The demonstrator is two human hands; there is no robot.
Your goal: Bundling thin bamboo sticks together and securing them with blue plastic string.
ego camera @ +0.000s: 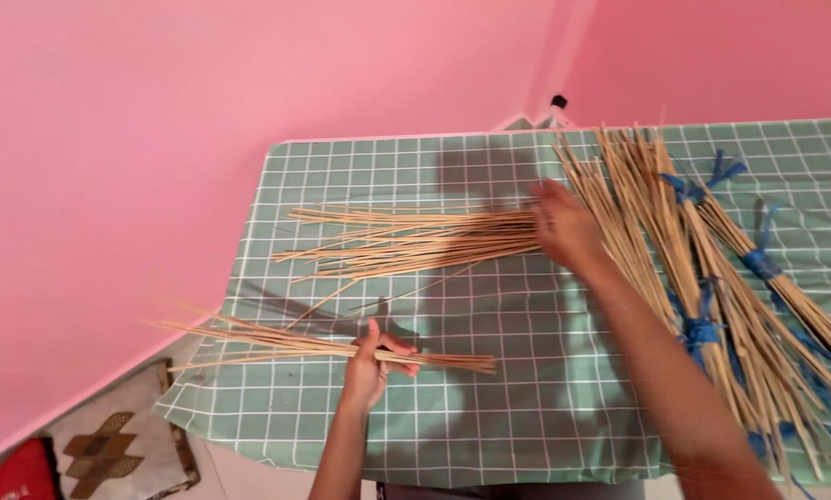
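My left hand [371, 363] is closed around a thin bunch of pale bamboo sticks [277, 341] that lies across the table's near left edge and juts past it. My right hand [564, 227] reaches across the table and rests on the right end of a loose fan of sticks [406, 243] spread over the middle. Its fingers are blurred, so the grip is unclear. Just right of that hand lies a big pile of longer sticks [656, 213] tied with blue cord [703, 329].
The table wears a green checked cloth [527, 389]. Pink walls [156, 139] close in at the left and back. A small dark-capped object [558, 102] stands in the far corner. Below the table's left edge lie a patterned cushion [119, 444] and something red [12, 477].
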